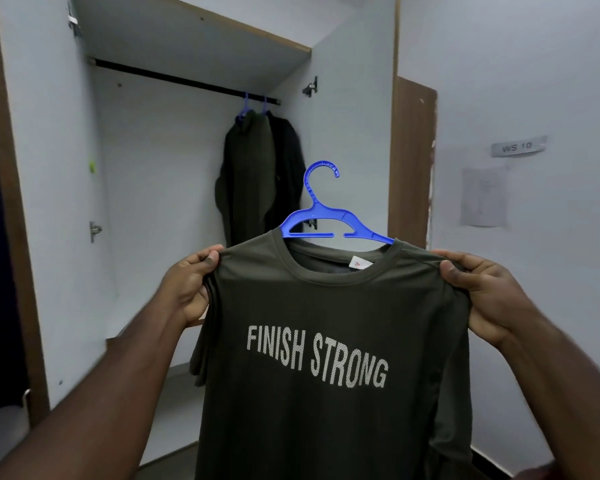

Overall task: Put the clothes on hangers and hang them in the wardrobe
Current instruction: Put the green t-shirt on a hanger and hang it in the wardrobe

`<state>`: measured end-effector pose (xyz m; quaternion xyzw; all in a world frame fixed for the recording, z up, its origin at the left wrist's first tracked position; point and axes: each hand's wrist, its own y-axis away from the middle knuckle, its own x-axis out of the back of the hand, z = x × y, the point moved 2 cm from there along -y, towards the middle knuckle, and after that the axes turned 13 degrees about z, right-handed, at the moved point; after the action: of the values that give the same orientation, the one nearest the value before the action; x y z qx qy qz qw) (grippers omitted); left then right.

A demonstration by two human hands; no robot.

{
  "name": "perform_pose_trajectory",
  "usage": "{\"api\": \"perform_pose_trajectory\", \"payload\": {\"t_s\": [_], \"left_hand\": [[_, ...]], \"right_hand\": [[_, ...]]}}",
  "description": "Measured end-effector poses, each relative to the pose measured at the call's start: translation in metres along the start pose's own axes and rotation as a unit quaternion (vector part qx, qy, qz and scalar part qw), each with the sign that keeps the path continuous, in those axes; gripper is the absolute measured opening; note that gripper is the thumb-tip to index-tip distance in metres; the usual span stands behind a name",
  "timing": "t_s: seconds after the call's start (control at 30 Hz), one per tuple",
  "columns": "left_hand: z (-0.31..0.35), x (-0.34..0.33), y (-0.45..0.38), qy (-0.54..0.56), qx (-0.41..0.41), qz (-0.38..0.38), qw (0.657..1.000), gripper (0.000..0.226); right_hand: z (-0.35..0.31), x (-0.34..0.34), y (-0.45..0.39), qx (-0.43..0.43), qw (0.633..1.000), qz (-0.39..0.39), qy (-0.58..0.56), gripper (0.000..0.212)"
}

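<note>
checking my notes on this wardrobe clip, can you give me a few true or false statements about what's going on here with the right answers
1. Both hands hold the olive t-shirt by its shoulders. True: the left hand and the right hand each grip one shoulder.
2. The blue hanger in the shirt's neck is already hooked on the wardrobe rail. False: its hook is free, below the rail.
3. Two garments already hang on the rail. True, both at its right end.
4. The hangers on the rail are red. False: their hooks are blue.
5. The shirt reads FINISH STRONG. True.
</note>
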<state>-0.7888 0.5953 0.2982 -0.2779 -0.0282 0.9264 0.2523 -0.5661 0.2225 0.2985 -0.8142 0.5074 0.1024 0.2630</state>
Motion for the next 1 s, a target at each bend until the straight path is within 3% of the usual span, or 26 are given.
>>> {"api": "perform_pose_trajectory", "payload": {"t_s": [0.2,0.43,0.7,1.0], "left_hand": [[-0.004,0.020,-0.059,0.004,-0.005,0.024,1.000,0.023],[-0.014,0.016,-0.131,0.011,-0.028,0.062,0.998,0.018],[-0.016,0.000,-0.222,0.010,-0.048,0.081,0.996,0.025],[-0.027,0.001,-0.353,0.017,-0.070,0.088,0.994,0.018]], "right_hand": [[0.019,-0.045,-0.038,-0.007,1.000,-0.012,-0.015,0.043],[0.059,-0.079,-0.114,-0.011,0.999,-0.035,-0.032,0.024],[0.085,-0.119,-0.216,-0.001,0.997,-0.069,-0.038,0.026],[0.135,-0.193,-0.313,0.031,0.996,-0.080,-0.016,0.060]]}}
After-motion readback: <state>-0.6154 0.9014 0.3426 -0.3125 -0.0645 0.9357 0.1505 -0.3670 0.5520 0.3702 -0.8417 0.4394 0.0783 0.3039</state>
